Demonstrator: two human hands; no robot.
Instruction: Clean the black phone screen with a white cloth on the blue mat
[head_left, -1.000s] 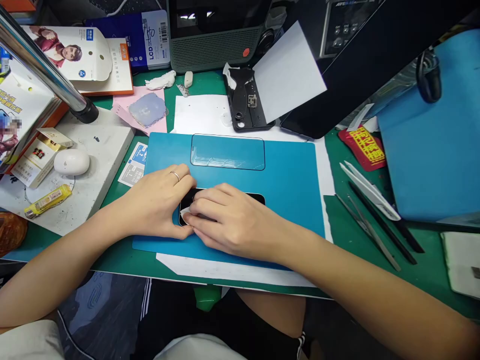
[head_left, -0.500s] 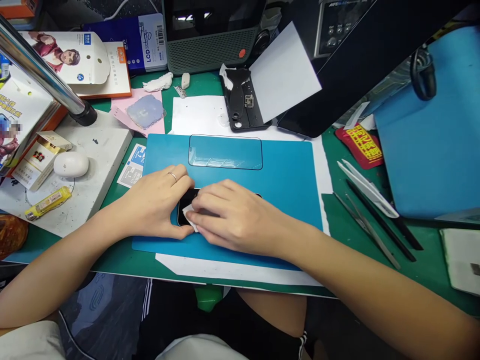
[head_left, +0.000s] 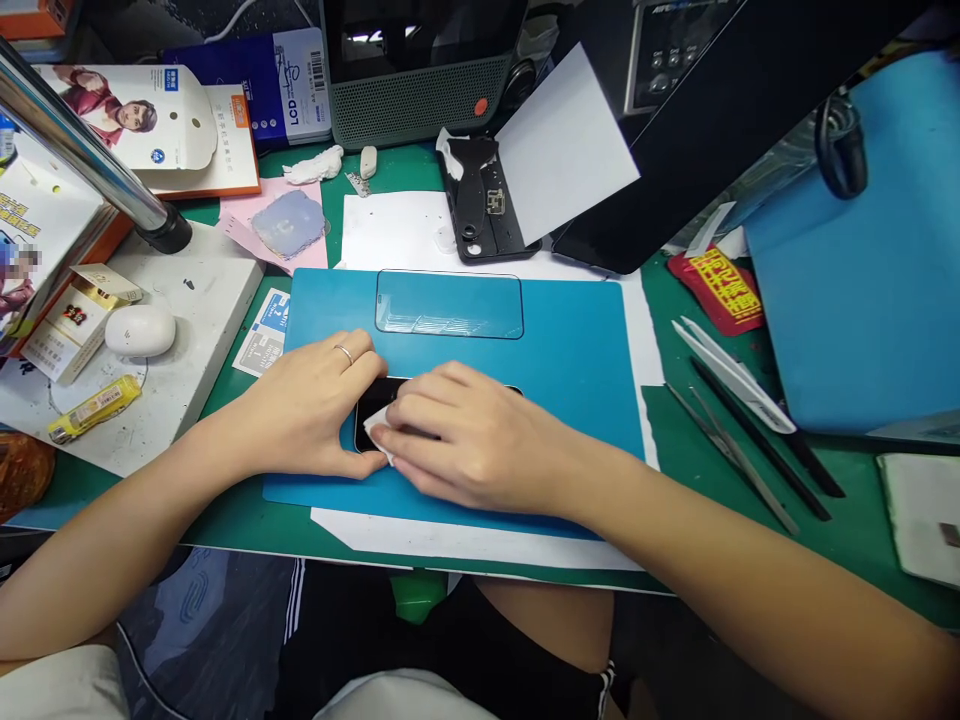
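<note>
A dark smartphone (head_left: 367,402) lies on a blue mat (head_left: 585,350), mostly covered by my hands. My left hand (head_left: 319,405) grips its left end, with thumb and fingers at opposite edges. My right hand (head_left: 469,435) is closed on a small white wipe (head_left: 379,432), pressed against the phone's glass near the left end. Just beyond the phone, a clear screen protector (head_left: 450,305) with a black border rests flat on the mat.
Tweezers (head_left: 731,455) and other slim tools lie at the right. Behind the mat stand a black phone case (head_left: 472,200) and a white card (head_left: 570,145). At left, a white box (head_left: 217,310) carries an earbud case (head_left: 140,330), a cigarette pack (head_left: 71,325) and a yellow lighter (head_left: 94,408).
My right hand has shifted very slightly with the wipe, still at the phone's left end. My left hand keeps its place.
</note>
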